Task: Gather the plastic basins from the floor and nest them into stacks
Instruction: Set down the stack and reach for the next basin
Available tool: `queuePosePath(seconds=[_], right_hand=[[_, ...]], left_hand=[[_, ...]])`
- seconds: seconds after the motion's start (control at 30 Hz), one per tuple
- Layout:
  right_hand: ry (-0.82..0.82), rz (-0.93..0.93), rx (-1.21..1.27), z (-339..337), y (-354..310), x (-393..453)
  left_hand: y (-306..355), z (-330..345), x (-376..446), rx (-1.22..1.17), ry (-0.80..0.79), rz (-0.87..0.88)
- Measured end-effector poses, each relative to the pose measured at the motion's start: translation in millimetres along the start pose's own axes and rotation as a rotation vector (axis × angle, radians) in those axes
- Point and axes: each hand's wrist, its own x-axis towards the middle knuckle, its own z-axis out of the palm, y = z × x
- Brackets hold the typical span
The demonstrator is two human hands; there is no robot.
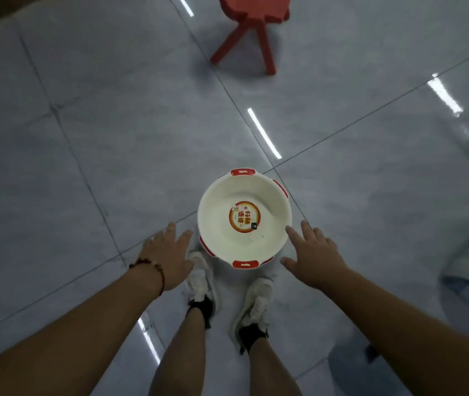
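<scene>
A white basin (pixel 244 221) with red handle tabs on its rim sits upright on the tiled floor (pixel 113 138), just ahead of the person's white shoes (pixel 256 298). It has a round red label in its bottom and nothing inside. Being round, it has no long axis to speak of; the red tabs sit at its far and near edges, with two more on the sides.

The basin lies squarely between the two hands. The left hand (pixel 167 258) hangs just beside its left rim, fingers straight and spread, holding nothing. The right hand (pixel 313 255) is equally empty and spread, its forefinger reaching closest, at or almost at the right rim; I can't tell if it touches. Both look ready to close in from the sides.

Farther off stands a red stool (pixel 252 30).
</scene>
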Motion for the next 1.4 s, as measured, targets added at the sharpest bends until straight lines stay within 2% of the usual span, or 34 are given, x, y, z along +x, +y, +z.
queuePosePath(seconds=[0.13, 0.2, 0.27, 0.37, 0.43, 0.5, 0.57, 0.67, 0.77, 0.97, 1.03, 1.23, 1.4], right_hand=[[0.021, 0.196, 0.024, 66, 10, 106], [0.001, 0.285, 0.119, 111, 14, 147], [-0.043, 0.405, 0.385, 157, 17, 182], [-0.076, 0.69, 1.078, 216, 22, 229], [-0.102, 0.824, 1.409, 245, 18, 253], [-0.138, 0.847, 1.609, 268, 12, 273], [-0.098, 0.874, 1.736, 283, 3, 287], [-0.043, 0.922, 1.808, 289, -6, 289], [-0.073, 0.902, 1.858, 268, -3, 271], [-0.11, 0.878, 1.982, 193, 6, 203], [-0.07, 0.882, 2.026, 155, 16, 165], [0.087, 0.797, 2.245, 11, 35, 3], [0.267, 0.711, 2.299, -86, 35, -132]], left_hand=[[4, 46, 131, 0.145, -0.101, 0.111], [-3, 76, 191, 0.084, -0.141, 0.118], [-10, 101, 241, -0.184, -0.119, 0.039], [-11, 140, 303, -0.779, -0.002, -0.11], [-10, 165, 330, -1.079, -0.051, -0.194], [-8, 186, 345, -1.305, -0.164, -0.286], [-7, 200, 355, -1.485, -0.207, -0.351], [-9, 204, 356, -1.561, -0.213, -0.374], [-10, 184, 339, -1.572, -0.217, -0.369], [9, 90, 262, -1.665, -0.295, -0.323], [25, 46, 220, -1.641, -0.321, -0.312], [58, -91, 51, -1.545, -0.232, -0.159], [68, -186, -71, -1.495, -0.181, -0.06]])
